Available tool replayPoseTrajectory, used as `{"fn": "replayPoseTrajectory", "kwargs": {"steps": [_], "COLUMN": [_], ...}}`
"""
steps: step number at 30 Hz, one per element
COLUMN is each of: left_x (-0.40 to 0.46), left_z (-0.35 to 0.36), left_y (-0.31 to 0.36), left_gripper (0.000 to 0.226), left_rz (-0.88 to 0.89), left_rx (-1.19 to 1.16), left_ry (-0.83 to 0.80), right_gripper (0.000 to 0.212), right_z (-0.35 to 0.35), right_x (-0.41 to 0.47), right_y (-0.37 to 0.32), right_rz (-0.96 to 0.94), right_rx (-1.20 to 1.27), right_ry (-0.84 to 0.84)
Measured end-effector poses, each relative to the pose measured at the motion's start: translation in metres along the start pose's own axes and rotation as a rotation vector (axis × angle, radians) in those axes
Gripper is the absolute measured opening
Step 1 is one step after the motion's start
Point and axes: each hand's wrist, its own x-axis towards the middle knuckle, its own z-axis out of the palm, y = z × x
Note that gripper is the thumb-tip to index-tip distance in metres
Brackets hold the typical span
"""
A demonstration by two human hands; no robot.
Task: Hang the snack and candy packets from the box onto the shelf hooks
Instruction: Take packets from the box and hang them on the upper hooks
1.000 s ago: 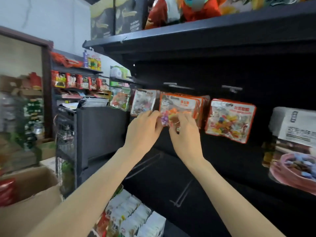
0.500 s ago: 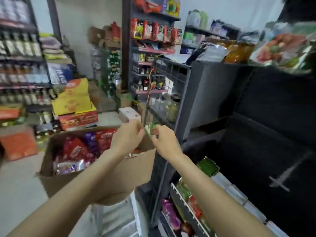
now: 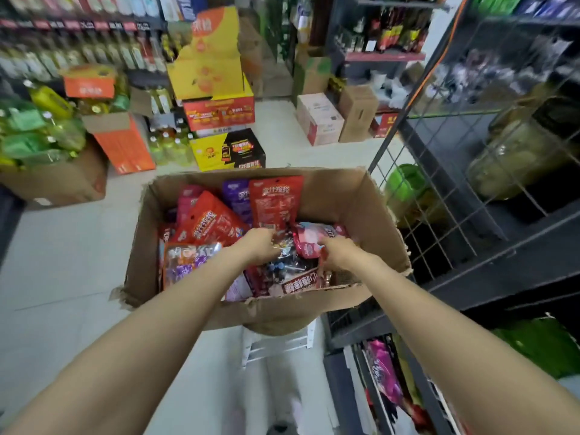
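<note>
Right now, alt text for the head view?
Both hands, left hand and right hand, reach into an open cardboard box of snack packets. The box sits on a white stool beside a dark wire shelf.

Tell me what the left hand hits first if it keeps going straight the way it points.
Probably the upright red packet leaning on the cardboard box's far wall, just beyond the left hand; depth is unclear.

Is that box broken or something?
A bit. The cardboard box has ragged, torn edges along its near rim and right corner, and the packets inside lie jumbled at all angles. Nothing has spilled onto the floor.
</note>
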Motion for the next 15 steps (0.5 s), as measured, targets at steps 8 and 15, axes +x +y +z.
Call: {"fn": "replayPoseTrajectory", "kwargs": {"steps": [8, 15], "left_x": [0.043, 0.052], "left_z": [0.02, 0.018], "left_y": [-0.006, -0.003], "left_gripper": [0.066, 0.053], "left_rz": [-0.005, -0.019], "left_rx": [0.182, 0.226], "left_ry": [-0.185, -0.145], "right_gripper": [0.038, 0.039], "right_z": [-0.009, -0.01], "right_x": [0.049, 0.071], "right_y": [0.022, 0.025], "right_rz": [-0.094, -0.179], "right_rx": [0.042, 0.183], "right_ry": [-0.062, 0.015]}}
